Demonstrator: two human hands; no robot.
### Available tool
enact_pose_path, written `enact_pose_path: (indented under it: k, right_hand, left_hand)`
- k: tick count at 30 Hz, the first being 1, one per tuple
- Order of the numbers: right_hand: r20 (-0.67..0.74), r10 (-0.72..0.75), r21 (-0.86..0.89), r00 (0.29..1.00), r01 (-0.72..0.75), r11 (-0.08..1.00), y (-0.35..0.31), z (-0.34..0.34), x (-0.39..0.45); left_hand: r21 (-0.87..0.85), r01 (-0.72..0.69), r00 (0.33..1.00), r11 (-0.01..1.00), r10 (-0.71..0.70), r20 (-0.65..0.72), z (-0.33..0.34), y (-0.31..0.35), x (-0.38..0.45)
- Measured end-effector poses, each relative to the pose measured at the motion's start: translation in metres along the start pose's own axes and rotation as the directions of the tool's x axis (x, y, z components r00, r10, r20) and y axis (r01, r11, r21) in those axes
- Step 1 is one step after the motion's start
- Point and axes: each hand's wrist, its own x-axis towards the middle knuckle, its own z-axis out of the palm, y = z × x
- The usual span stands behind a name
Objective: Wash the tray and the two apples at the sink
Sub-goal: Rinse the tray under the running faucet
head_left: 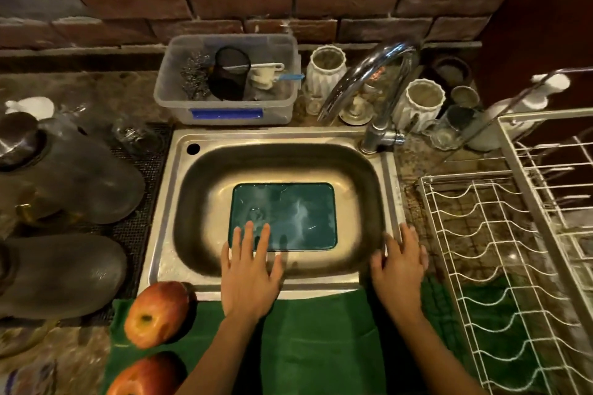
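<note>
A teal tray point(284, 216) is lying flat on the bottom of the steel sink point(179, 170), its face streaked with pale smears. The left hand point(248, 269) is reaching over the sink's near rim with fingers spread and the fingertips point(248, 226) hovering at the tray's near-left corner — its grip is open, holding nothing, though whether the tips are touching the tray is hard to tell. The right hand point(399, 266) is resting, also open and empty, at the sink's near-right corner, fingers splayed across the rim.

Two red-yellow apples are sitting on a green cloth point(321, 340) spread over the surface in front of the sink: one apple point(157, 314) just beside the sink's near-left corner, the other apple point(146, 375) nearer the camera and partly cut off by the frame's lower edge.

The chrome faucet point(369, 83) is arching from the back-right of the sink toward the left. Behind the sink a clear plastic bin point(224, 112) is holding scrubbers and a brush, and a white wire dish rack point(481, 266) is standing to the right — partly over the cloth.
</note>
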Motion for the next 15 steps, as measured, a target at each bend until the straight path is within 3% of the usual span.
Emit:
enact_pose_path:
  k: [2, 4, 6, 12, 15]
  right_hand:
    - [-0.064, 0.061, 0.290, 0.996, -0.040, 0.956, -0.021, -0.017, 0.036]
    - [-0.077, 0.212, 0.555, 0.974, -0.135, 0.821, -0.044, -0.043, 0.083]
    - [-0.042, 0.324, 0.695, 0.945, -0.205, 0.689, -0.060, -0.065, 0.134]
    - [0.085, 0.459, 0.765, 0.885, -0.353, 0.539, -0.067, -0.077, 0.234]
    - [0.066, 0.500, 0.717, 0.863, -0.390, 0.578, -0.057, -0.070, 0.245]
  left_hand:
    - [0.009, -0.001, 1.000, 1.000, 0.001, -0.004, 0.004, -0.001, 0.001]
    - [0.014, 0.004, 1.000, 1.000, -0.004, 0.002, 0.006, 0.000, 0.001]
    - [0.016, 0.013, 1.000, 1.000, -0.013, 0.009, 0.007, 0.001, 0.002]
    - [0.026, 0.036, 0.999, 0.999, -0.037, 0.033, 0.005, 0.000, 0.004]
    - [0.017, 0.039, 0.998, 0.999, -0.040, 0.038, 0.004, 0.002, 0.004]
